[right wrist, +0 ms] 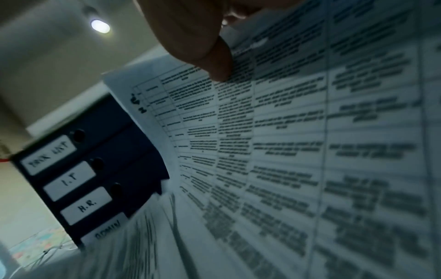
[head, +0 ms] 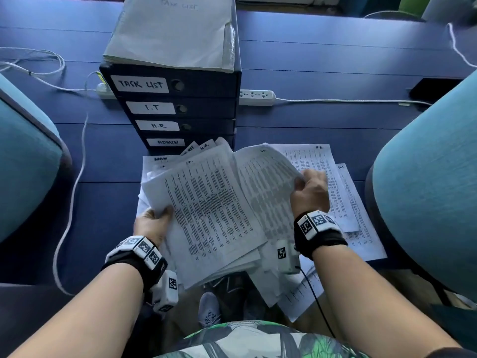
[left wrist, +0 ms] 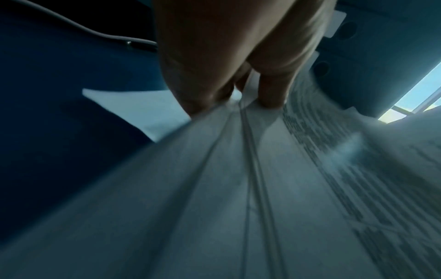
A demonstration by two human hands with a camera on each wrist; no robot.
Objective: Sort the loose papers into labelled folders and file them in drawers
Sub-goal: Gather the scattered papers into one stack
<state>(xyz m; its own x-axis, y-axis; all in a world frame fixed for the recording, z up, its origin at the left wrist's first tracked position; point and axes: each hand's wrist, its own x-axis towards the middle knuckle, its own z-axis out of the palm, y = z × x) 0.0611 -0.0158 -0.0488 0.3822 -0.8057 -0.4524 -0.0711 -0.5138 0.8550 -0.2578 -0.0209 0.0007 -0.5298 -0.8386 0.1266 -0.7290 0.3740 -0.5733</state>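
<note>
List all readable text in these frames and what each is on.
"TASK LIST": top drawer label of the drawer unit
"I.T": second drawer label
"H.R.": third drawer label
"ADMIN": bottom drawer label
"H.R.": handwritten corner of the sheet lying on the desk
"TASK LIST": faint handwriting on the paper stack atop the unit
Printed tables on the held papers: too blurred to read.

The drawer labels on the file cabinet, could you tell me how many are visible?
4, stacked downward: TASK LIST, I.T, H.R., ADMIN. Held papers may hide more below.
</note>
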